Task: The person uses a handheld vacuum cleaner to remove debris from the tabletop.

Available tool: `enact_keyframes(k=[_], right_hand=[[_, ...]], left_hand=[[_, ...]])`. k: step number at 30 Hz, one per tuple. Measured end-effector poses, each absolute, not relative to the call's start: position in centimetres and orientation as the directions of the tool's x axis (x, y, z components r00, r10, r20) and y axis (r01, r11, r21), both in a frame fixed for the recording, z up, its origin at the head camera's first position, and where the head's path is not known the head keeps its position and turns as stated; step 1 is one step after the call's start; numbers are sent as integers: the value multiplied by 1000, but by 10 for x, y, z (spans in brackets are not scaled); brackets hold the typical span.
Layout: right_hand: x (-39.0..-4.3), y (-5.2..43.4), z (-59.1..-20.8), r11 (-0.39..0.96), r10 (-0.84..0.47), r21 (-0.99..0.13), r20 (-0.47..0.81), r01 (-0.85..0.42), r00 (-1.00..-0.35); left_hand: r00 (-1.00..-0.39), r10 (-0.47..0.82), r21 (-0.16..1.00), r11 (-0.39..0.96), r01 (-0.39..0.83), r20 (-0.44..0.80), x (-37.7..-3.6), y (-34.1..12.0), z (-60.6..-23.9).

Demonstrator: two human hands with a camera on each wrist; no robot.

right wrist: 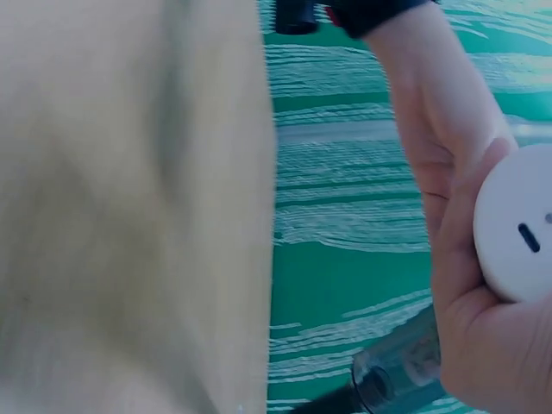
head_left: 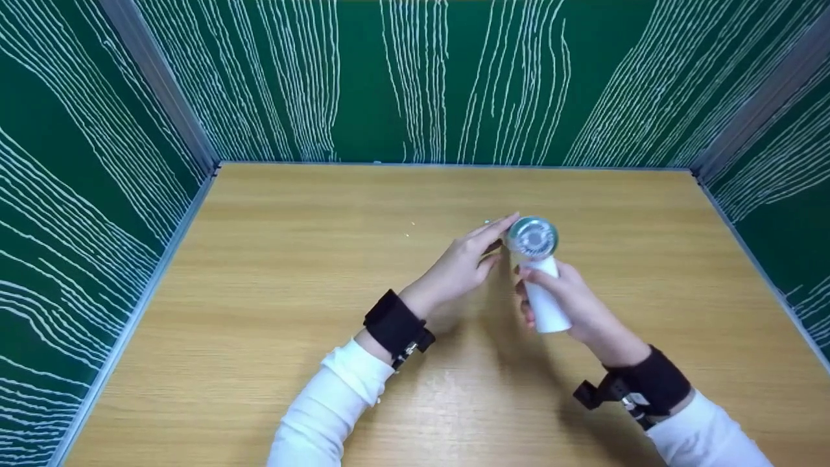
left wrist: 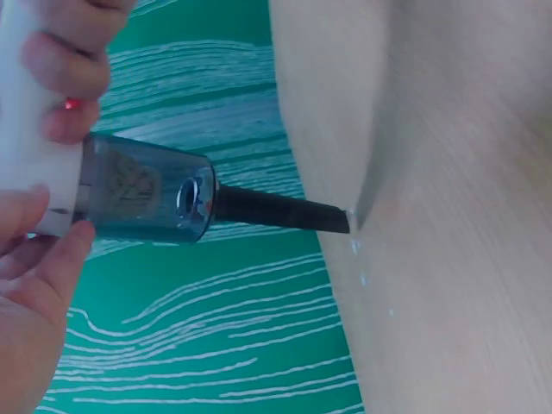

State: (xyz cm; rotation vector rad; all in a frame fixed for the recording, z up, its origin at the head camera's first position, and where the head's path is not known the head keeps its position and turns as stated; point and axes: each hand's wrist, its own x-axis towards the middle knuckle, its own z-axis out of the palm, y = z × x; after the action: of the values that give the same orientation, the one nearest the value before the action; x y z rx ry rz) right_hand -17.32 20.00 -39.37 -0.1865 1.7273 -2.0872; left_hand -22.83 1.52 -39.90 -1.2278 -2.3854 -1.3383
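Note:
My right hand (head_left: 535, 295) grips the white handle (head_left: 548, 308) of a small hand-held device and holds it above the table, tilted away from me. The device's clear bluish round head (head_left: 533, 238) faces up towards me. My left hand (head_left: 502, 243) pinches that head from the left, with the index finger along its top edge and the thumb beneath. In the left wrist view the clear head (left wrist: 147, 194) shows side-on, with my left hand (left wrist: 39, 254) at its base. In the right wrist view my right hand (right wrist: 474, 345) wraps the round white end (right wrist: 517, 228) of the handle.
The wooden table (head_left: 292, 292) is boxed in by green walls with white wavy lines (head_left: 415, 78) on the left, back and right. A few tiny specks (head_left: 410, 227) lie near the middle. Black camera straps sit on both wrists.

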Motion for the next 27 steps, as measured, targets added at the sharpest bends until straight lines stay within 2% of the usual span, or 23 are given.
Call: enact_keyframes(k=[9, 27], right_hand=[[-181, 223, -388, -291, -531, -924, -61, 250, -845], [-191, 236, -390, -405, -547, -862, -36, 303, -836]], left_hand=[[-647, 630, 646, 287, 707, 429, -240, 27, -393], [-691, 670, 703, 354, 617, 270, -253, 37, -392]])
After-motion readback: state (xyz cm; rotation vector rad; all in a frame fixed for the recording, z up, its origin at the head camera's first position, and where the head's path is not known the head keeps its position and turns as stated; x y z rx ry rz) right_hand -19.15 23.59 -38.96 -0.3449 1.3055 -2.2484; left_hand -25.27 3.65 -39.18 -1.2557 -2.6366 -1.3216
